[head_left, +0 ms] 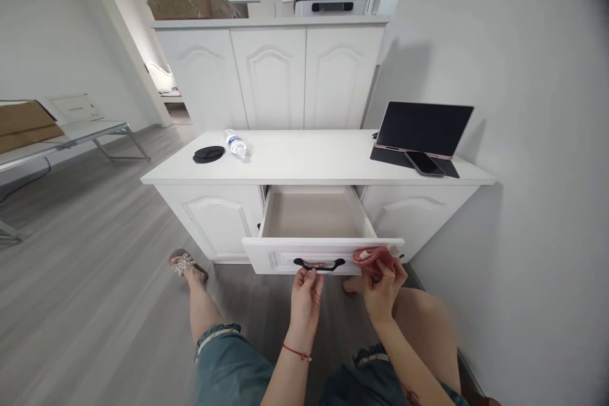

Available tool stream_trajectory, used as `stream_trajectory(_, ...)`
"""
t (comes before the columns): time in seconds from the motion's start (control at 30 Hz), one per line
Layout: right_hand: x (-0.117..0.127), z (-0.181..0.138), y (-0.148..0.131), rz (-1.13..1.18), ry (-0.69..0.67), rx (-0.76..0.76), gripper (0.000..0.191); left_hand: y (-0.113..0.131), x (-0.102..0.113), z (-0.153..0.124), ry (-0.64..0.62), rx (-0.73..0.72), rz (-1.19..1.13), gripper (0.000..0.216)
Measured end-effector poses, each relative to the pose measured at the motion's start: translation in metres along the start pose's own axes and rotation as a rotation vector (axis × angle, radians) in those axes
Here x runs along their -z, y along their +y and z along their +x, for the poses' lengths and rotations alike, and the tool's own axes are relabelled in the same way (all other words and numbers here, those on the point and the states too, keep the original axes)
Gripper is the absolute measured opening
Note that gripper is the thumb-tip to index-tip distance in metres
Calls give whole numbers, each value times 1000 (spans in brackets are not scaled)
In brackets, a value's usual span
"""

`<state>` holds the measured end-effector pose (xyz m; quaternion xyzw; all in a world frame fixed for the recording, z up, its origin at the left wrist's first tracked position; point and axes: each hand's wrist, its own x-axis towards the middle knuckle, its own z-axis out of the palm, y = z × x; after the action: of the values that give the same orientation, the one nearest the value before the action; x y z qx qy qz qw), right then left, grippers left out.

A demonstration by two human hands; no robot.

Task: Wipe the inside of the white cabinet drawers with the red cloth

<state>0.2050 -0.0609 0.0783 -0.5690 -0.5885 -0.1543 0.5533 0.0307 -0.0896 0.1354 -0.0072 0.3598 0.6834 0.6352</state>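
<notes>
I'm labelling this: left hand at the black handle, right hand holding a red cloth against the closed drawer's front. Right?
Not closed: the head view shows the drawer pulled open. The left hand, handle, right hand and cloth are as stated.

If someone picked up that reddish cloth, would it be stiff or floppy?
The reddish cloth would probably flop, since it bunches in folds at the right hand. It is likely light, being just a small wad of fabric. It seems unlikely to roll, given its uneven shape.
</notes>
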Motion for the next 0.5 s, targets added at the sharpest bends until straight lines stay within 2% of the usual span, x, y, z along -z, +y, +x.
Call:
stream_trajectory(0.13,-14,-30,-8,8,-48,-228,36,2,0,-3,16,17,-26,17)
stream_trajectory(0.27,-30,-55,-21,39,-95,-550,45,6,-1,-7,45,39,-51,20)
stream_trajectory(0.4,-50,-71,-45,235,-20,-943,64,12,-2,-13,88,84,-36,21)
stream_trajectory(0.5,-63,-77,-71,425,-68,-1189,67,19,2,-19,120,56,13,18)
